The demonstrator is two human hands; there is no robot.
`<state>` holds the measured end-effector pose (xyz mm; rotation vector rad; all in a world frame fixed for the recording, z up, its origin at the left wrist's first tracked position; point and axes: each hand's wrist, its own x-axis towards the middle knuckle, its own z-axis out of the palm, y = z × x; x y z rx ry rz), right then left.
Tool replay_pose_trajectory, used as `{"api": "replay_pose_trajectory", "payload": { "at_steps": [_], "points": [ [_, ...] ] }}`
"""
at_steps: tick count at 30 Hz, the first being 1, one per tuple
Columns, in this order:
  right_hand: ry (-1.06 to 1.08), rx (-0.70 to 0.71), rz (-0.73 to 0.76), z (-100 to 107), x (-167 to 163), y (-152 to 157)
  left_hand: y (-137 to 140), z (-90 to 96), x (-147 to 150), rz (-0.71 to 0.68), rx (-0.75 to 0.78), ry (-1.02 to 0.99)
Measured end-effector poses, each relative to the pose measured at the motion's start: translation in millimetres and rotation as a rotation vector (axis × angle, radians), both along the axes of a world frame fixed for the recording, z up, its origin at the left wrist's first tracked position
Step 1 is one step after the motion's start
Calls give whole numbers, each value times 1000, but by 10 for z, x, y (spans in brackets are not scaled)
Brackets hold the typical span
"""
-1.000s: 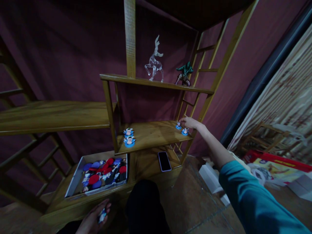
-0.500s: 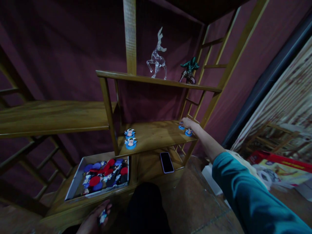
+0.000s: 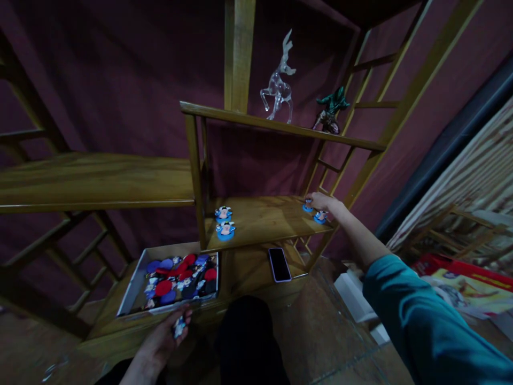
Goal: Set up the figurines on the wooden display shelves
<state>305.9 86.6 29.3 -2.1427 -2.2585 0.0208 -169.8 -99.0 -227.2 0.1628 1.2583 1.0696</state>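
Note:
My right hand reaches to the right end of the middle shelf. Its fingers are closed on a small figurine with a blue round base, which stands at the shelf's back. Just in front of it is a second blue-based figurine. Two similar ones, a rear figurine and a front figurine, stand at the shelf's left end. Low by the box, my left hand is palm up, fingers curled around a small white and blue figurine.
A cardboard box of jumbled red, blue and black pieces sits on the bottom shelf, left of a phone. On the upper shelf stand a clear deer figurine and a green figure. A red box lies at right.
The camera view has shifted, moving the shelves rightward in the picture. My left hand has risen closer to the box's front edge. My right hand stays at the same figurine.

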Motion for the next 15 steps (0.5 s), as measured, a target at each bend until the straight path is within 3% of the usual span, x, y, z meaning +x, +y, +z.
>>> {"api": "replay_pose_trajectory", "payload": {
  "at_steps": [6, 9, 11, 13, 15],
  "points": [
    [48, 248, 78, 177, -234, -475, 215, 172, -168, 56, 63, -101],
    [328, 380, 216, 39, -504, -963, 361, 181, -284, 115, 94, -109],
    [590, 225, 271, -189, -787, -1291, 483, 177, -354, 175, 117, -119],
    [811, -54, 294, -499, -1157, -1555, 614, 176, -420, 244, 145, -129],
    [877, -308, 347, -849, -1589, -1723, 738, 172, -490, 286, 222, -159]
  ]
}}
